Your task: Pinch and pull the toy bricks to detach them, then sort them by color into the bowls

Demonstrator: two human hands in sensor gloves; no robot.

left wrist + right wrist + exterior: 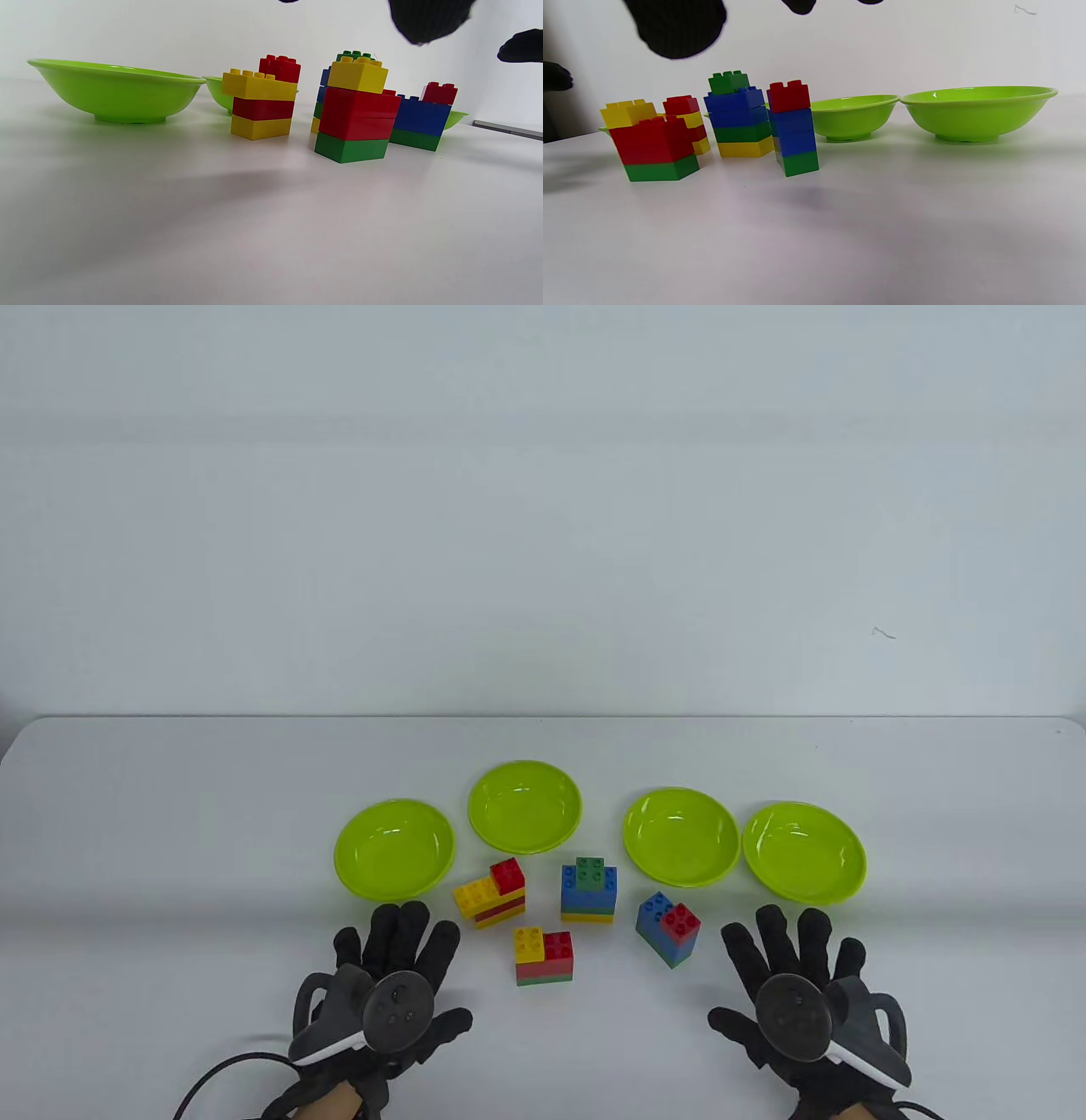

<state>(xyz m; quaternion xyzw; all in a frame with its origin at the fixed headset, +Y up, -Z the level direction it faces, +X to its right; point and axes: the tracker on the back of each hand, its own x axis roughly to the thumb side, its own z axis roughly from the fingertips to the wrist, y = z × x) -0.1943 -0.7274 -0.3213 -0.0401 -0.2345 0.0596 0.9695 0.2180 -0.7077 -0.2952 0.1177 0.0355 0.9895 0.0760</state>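
Four brick stacks stand in front of four empty lime bowls. A yellow-and-red stack (492, 892) (263, 103) is at the left. A green-topped blue, green and yellow stack (589, 889) (738, 118) stands mid-row. A yellow, red and green stack (543, 956) (356, 114) is nearest me. A blue-and-green stack with a red brick on top (668, 929) (793, 127) is at the right. My left hand (399, 937) lies flat and open left of the stacks, holding nothing. My right hand (789, 937) lies flat and open to their right, also holding nothing.
The bowls form a row behind the stacks: far left (394, 848) (116, 91), middle left (524, 806), middle right (680, 836) (855, 112), far right (804, 851) (975, 112). The white table ends at a pale wall behind them.
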